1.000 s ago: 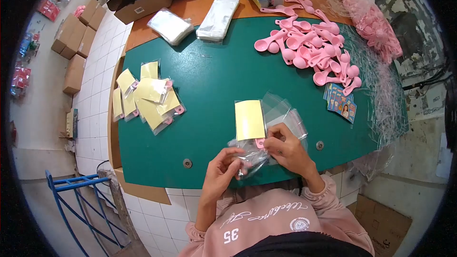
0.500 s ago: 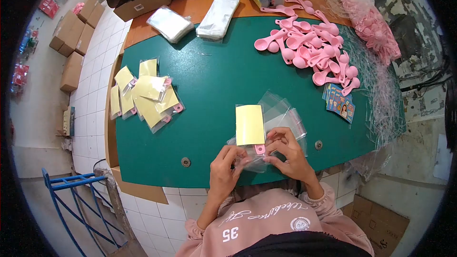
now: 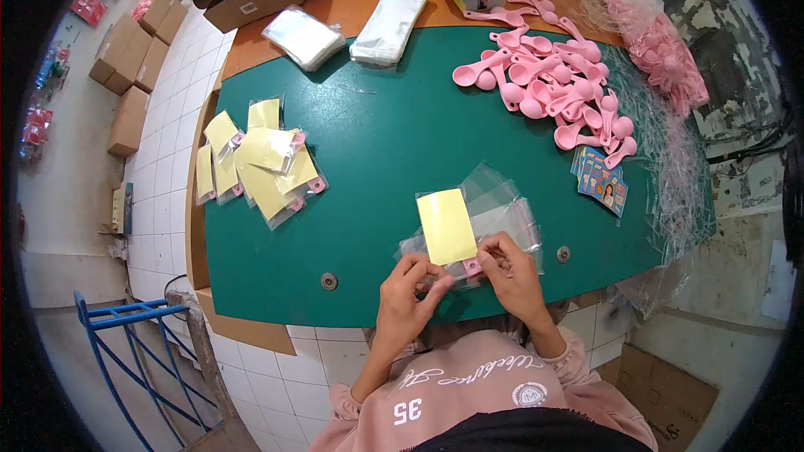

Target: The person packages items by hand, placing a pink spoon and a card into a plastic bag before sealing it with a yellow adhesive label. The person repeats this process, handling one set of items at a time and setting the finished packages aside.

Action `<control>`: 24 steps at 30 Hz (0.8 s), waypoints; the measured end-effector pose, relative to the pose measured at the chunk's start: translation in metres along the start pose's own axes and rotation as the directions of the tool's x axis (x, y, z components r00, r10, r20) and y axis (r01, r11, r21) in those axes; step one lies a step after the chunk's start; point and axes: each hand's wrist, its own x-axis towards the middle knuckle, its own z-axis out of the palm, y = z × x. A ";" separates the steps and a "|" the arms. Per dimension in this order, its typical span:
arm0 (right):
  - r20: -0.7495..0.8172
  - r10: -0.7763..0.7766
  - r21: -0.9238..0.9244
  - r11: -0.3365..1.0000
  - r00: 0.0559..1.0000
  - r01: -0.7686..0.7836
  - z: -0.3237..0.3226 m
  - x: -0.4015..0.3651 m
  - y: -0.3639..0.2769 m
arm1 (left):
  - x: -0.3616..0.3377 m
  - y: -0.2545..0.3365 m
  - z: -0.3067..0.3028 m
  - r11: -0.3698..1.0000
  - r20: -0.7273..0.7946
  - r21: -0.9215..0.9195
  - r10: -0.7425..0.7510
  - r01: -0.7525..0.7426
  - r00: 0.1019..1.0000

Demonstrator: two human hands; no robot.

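A clear bag with a yellow card (image 3: 447, 226) in it lies near the front edge, a pink handle end (image 3: 472, 267) showing at its lower end. My left hand (image 3: 408, 295) pinches the bag's lower left edge between thumb and fingers. The fingers of my right hand (image 3: 507, 276) are closed on the bag's lower right edge, beside the pink piece. Several empty clear bags (image 3: 501, 213) are fanned out under and to the right of the card. Filled bags with yellow cards (image 3: 266, 163) lie in a heap at the left.
Pink measuring spoons (image 3: 553, 75) are piled at the back right, with printed cards (image 3: 602, 183) below them. Two stacks of clear bags (image 3: 388, 27) lie at the back. A plastic sack of pink spoons (image 3: 657, 54) stands at the right edge. Cardboard box (image 3: 251, 0) at back left.
The bag with the yellow card has tilted, and its lower end has shifted right. My right hand has come down closer to the pink piece; my left hand has moved slightly right.
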 end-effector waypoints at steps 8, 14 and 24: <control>-0.151 -0.052 -0.051 0.998 0.987 0.045 0.014 0.003 0.002 | 0.001 -0.007 0.009 0.974 -0.093 -0.177 -0.160 0.142 0.983; -0.189 -0.074 -0.060 0.996 0.979 0.064 0.017 0.001 0.007 | -0.007 -0.024 0.011 0.959 -0.119 -0.237 -0.191 0.159 0.974; -0.150 -0.241 -0.311 0.932 0.959 0.186 0.017 -0.001 0.011 | -0.003 -0.013 0.007 0.988 -0.086 -0.148 -0.061 0.048 0.994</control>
